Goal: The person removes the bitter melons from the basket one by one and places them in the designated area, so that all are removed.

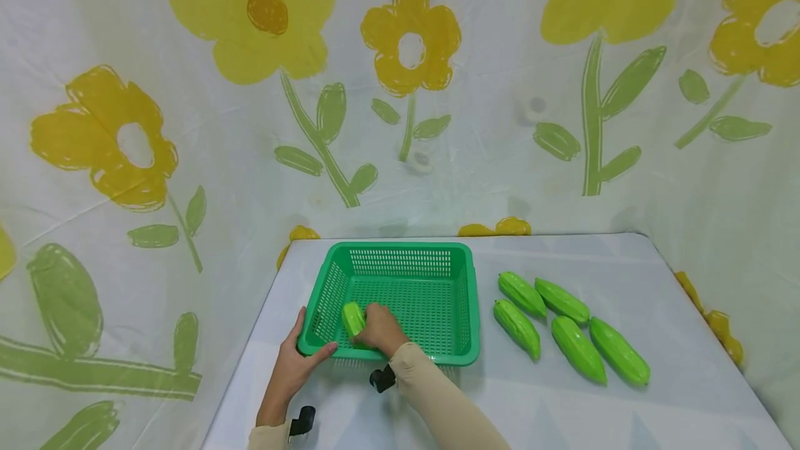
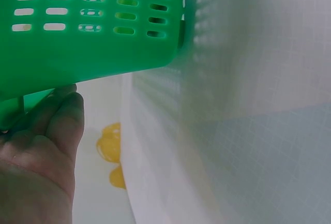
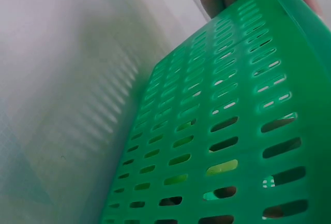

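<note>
A green plastic basket (image 1: 464,311) with slotted walls stands on the table. My left hand (image 1: 294,365) holds its near left corner, the thumb at the front rim and the fingers along the left side. In the left wrist view the left hand (image 2: 44,141) lies against the rim's underside. Reaching over the front rim, my right hand (image 1: 381,328) grips a bright green ridged gourd (image 1: 352,317) inside the basket, at the left near part. Only slivers of the gourd (image 3: 222,167) show through the wall slots in the right wrist view.
To the right of the basket, several like gourds (image 1: 578,349) lie loose on the white table (image 1: 625,262). A curtain (image 1: 475,130) with yellow flowers hangs behind the table and at its sides. Both wrists bear small black cameras (image 1: 303,421).
</note>
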### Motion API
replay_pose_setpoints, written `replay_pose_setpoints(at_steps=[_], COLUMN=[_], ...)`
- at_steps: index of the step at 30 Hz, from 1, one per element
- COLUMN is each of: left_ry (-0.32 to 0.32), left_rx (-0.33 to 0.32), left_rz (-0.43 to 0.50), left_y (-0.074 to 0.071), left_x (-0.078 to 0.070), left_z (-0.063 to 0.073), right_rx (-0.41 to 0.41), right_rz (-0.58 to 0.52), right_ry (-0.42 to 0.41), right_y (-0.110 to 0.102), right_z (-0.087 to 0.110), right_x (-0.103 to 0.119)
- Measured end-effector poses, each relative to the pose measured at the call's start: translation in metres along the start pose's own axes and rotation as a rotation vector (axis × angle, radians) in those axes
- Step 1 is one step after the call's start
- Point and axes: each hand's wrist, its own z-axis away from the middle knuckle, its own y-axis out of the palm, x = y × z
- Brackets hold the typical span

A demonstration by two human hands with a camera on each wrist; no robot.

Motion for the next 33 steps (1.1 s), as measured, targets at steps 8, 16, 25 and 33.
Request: replay_pose_setpoints(at_steps=[8,16,25,33], left_ry=[-0.005,-0.004,-0.002,-0.004], left_rx=[0.005,0.004,-0.003,-0.006], left_rz=[0.004,0.004,-0.004,-0.008], left_y=[-0.0001,-0.0004,0.0003,0.0006], left_x=[0.0,0.0016,0.002,0.0009], left_z=[0.0001,-0.0003,-0.001,-0.0002], right_rx=[0.022,0.039,0.043,0.04], right_rz=[-0.029,-0.025,-0.01,-0.025], right_ry=[0.004,-0.016,-0.025,-0.055], right_y=[0.0005,0.0005,-0.0001,-0.0063], right_z=[-0.0012,-0.0019,-0.0026,-0.0003], right_x=[-0.0033,-0.0038,-0.0038,0.0001])
